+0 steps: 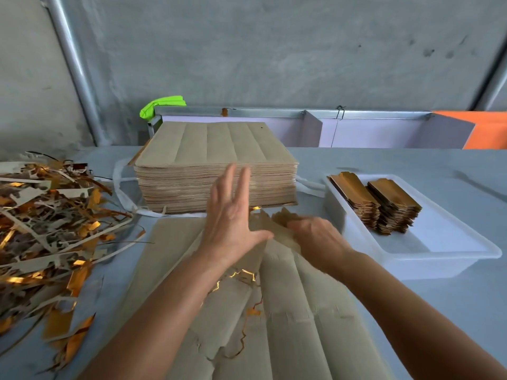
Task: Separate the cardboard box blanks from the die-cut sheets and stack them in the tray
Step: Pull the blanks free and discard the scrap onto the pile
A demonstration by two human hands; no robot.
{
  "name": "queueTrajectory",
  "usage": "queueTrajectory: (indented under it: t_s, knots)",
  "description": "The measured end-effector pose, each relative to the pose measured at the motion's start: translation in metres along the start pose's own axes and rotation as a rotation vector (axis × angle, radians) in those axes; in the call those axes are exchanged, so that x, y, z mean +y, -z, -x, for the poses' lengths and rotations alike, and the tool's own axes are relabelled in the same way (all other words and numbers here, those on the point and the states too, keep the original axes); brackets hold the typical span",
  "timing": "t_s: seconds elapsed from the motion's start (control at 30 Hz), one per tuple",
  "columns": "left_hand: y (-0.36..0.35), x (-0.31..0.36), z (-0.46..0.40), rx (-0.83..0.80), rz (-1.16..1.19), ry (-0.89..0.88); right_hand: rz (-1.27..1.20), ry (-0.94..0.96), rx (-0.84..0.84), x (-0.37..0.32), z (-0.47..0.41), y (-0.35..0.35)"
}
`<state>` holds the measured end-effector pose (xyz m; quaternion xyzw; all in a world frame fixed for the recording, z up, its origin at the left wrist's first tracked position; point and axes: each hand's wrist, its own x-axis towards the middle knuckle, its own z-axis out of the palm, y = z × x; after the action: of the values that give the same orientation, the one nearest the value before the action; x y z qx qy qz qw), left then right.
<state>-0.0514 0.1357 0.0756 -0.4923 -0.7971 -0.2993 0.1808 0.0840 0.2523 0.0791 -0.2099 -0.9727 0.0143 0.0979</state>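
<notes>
A pale grey worktop (pixel 356 163) is shown against a grey concrete wall (pixel 274 50), with a metal pipe (pixel 74 64) running down the wall at the left. Behind the worktop, lilac panels (pixel 370 130) under a metal rail, an orange panel (pixel 488 130) and a bright green object (pixel 162 105) are seen.

A tall stack of die-cut sheets (pixel 214 165) is placed at the rear centre, and a heap of gold-and-grey offcuts (pixel 46 215) lies at the left. At the right, a translucent white tray (pixel 444 256) is seen holding two short stacks of box blanks (pixel 378 204), gold faces up.

One loose die-cut sheet (pixel 288 311) is spread directly in front of the viewer, beneath both forearms. The left hand (pixel 233 215) is held open above its far end, fingers straight and spread, thumb out; contact with the sheet cannot be determined. The right hand (pixel 318 237) is clenched on the crumpled far edge of that sheet, just beside the tray's near-left corner.

The right fingertips are hidden by the card and blurred. The sheet's near end and the offcut heap are cut off by the frame.
</notes>
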Motion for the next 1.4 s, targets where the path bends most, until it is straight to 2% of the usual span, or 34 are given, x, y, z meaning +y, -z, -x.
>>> queueTrajectory:
  t_s: [0.03,0.1,0.2,0.27,0.37,0.47,0.53,0.67,0.83,0.9,1.0,1.03,1.13,1.2,1.27,1.4]
  knots:
    - [0.001,0.004,-0.006,0.018,-0.045,-0.136,0.036,0.054,0.009,-0.004,-0.001,-0.001]
    - [0.000,0.000,-0.016,-0.126,-0.028,-0.265,0.051,0.104,0.020,-0.006,-0.001,-0.001]
    - [0.002,-0.019,-0.021,-0.333,0.149,-0.115,-0.192,-0.038,0.097,0.006,0.001,0.002]
    - [0.006,-0.030,-0.023,-0.308,0.241,-0.011,-0.467,-0.215,0.156,0.020,0.004,0.004]
    - [0.016,-0.041,-0.028,-0.158,0.426,0.248,-0.786,-0.412,0.237,0.031,0.011,0.005]
    - [0.028,-0.037,-0.034,-0.085,0.639,0.386,-0.742,-0.399,0.241,0.024,0.011,0.000]
    - [0.035,-0.027,-0.038,-0.084,0.700,0.362,-0.712,-0.359,0.218,0.015,0.006,-0.002]
    - [0.041,-0.010,-0.044,-0.104,0.759,0.314,-0.429,-0.279,0.167,-0.014,-0.011,-0.008]
    - [0.036,0.002,-0.044,-0.151,0.832,0.289,-0.576,-0.316,0.152,-0.073,-0.027,-0.026]
    - [0.034,-0.002,-0.044,-0.134,0.691,0.279,-0.595,-0.372,0.182,-0.080,-0.032,-0.030]
    - [0.034,-0.027,-0.045,0.000,0.114,0.232,-0.663,-0.365,0.192,-0.072,-0.033,-0.028]
    - [0.035,-0.035,-0.044,-0.047,0.047,0.223,-0.671,-0.337,0.182,-0.068,-0.033,-0.026]
    - [0.031,-0.051,-0.035,-0.428,0.207,0.133,-0.646,-0.258,0.150,-0.060,-0.030,-0.019]
    - [0.026,-0.052,-0.029,-0.605,0.281,0.081,-0.624,-0.218,0.109,-0.057,-0.029,-0.016]
    - [0.022,-0.052,-0.027,-0.622,0.137,0.062,-0.613,-0.208,0.077,-0.055,-0.028,-0.014]
    - [0.024,-0.057,-0.034,-0.480,-0.095,-0.023,-0.465,-0.155,0.065,-0.052,-0.024,-0.014]
